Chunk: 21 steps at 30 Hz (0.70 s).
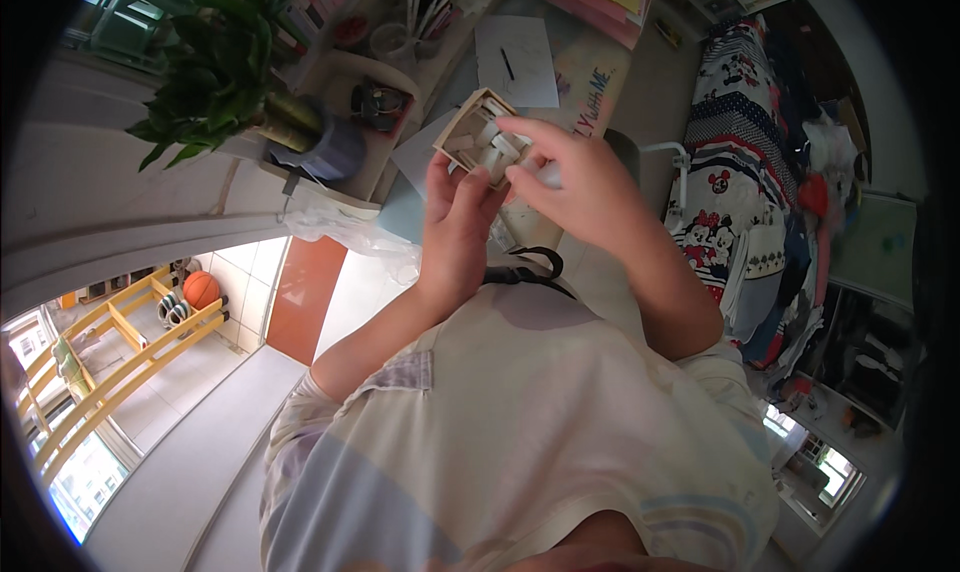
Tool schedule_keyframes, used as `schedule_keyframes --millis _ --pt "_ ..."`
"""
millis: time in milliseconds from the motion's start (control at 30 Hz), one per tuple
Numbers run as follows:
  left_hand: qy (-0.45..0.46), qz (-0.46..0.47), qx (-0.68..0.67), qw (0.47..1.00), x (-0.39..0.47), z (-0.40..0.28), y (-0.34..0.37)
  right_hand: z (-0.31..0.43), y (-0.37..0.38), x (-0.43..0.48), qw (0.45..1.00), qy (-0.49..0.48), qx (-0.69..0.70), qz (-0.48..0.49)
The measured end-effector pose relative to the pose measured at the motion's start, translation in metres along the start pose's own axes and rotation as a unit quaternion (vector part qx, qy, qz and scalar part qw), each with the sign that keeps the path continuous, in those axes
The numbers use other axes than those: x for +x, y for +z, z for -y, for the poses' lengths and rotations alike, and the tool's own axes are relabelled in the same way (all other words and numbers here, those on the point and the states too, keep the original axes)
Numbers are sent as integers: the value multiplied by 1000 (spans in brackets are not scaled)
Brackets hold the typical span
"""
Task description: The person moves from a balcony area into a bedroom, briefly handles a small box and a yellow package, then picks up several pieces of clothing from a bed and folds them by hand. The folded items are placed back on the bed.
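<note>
My left hand (461,231) grips a small open box (459,124) from below and tilts it above the desk. Inside the box lie several small white and beige pieces (489,138), which look like chalk or eraser bits. My right hand (574,171) reaches over the box's right side, with its index finger and thumb spread around one white piece (505,147). Whether these fingertips pinch it is not clear. Another pale thing (551,174) shows under the right palm, partly hidden by the fingers.
White paper (491,43) with a black pen (508,63) lies on the desk beyond the box. At left stand a potted plant (319,148) and a bin (405,84) holding dark items. A cloth-draped piece of furniture (720,182) is at right. A basketball (201,290) sits on a yellow rack.
</note>
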<state>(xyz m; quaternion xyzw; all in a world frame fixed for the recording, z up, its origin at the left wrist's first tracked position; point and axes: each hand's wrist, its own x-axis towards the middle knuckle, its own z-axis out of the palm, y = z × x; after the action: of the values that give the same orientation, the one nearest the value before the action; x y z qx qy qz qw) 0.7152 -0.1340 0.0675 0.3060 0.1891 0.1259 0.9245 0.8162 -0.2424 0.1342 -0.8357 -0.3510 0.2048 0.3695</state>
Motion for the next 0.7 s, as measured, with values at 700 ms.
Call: schedule_keyframes --millis 700 --pt "-3 3 5 1000 0 -1 -12 17 37 42 914 -61 -395 -62"
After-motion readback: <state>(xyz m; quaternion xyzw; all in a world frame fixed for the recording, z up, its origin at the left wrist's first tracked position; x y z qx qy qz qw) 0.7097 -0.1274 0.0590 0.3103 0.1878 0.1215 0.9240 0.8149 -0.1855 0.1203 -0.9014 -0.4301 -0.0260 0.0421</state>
